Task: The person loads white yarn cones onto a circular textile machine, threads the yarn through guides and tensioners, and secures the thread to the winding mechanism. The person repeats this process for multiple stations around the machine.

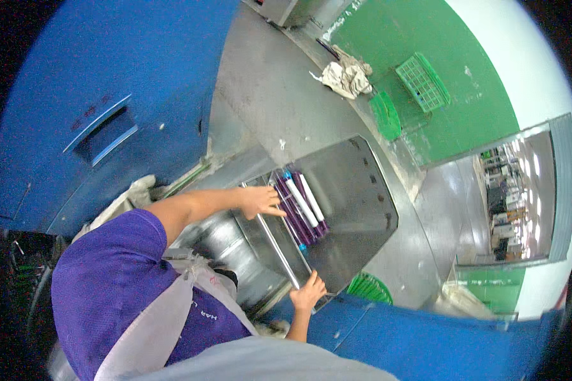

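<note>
In front of me stands a grey metal cart [365, 209] with a deep bin and a silver push bar [276, 244] on my side. My left hand [259, 202] lies across the bar to the bin's near rim, fingers curled over the rim and thumb stretched out. Farther along that side, near the bar's right end, my right hand [308, 292] is closed on the cart's rim. Inside the bin, by the near wall, lie several long purple rods [292, 213] and white rods [302, 202], some with blue ends. My left fingers are close to them.
Blue machine cabinets stand at left [165, 63] and lower right [426, 336]. Along the green wall [483, 82] are a green crate [422, 82], a green basket [386, 115] and a pile of pale cloth [346, 79]. Another green basket [370, 289] sits beside the cart. A doorway [515, 197] opens at right.
</note>
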The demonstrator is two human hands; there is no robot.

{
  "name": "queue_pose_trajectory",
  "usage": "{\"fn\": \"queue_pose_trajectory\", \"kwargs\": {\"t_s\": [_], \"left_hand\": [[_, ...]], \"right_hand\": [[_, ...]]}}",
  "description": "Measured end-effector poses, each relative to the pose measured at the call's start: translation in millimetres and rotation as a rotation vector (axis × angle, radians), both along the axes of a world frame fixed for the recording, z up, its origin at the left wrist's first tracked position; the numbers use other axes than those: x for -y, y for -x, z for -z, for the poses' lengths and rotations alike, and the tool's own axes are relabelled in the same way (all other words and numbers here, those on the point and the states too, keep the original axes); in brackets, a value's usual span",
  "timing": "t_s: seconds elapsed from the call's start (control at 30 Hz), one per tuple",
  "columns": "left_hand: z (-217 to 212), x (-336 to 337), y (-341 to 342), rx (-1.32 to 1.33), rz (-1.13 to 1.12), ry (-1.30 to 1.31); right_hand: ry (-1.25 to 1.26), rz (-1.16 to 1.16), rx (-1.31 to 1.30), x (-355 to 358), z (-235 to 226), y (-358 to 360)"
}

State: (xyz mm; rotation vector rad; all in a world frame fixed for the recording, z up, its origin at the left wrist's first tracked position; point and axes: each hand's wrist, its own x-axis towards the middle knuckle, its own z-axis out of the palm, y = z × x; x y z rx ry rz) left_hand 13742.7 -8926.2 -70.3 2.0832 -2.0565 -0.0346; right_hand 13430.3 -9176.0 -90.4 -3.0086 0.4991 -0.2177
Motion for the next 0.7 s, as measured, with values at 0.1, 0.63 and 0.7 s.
{"fn": "queue_pose_trajectory", "kwargs": {"t_s": [0.1,0.63,0.7], "left_hand": [[12,69,-60,-0.013,0.026,0.005],[39,420,-321,0.041,-0.014,-0.012],[47,468,-356,0.044,-0.004,-0.02]], "right_hand": [[0.017,-0.023,0.021,67,16,-54],[0.013,-0.004,0.024,421,39,-327],[0.022,0.005,-0.012,464,43,-360]]}}
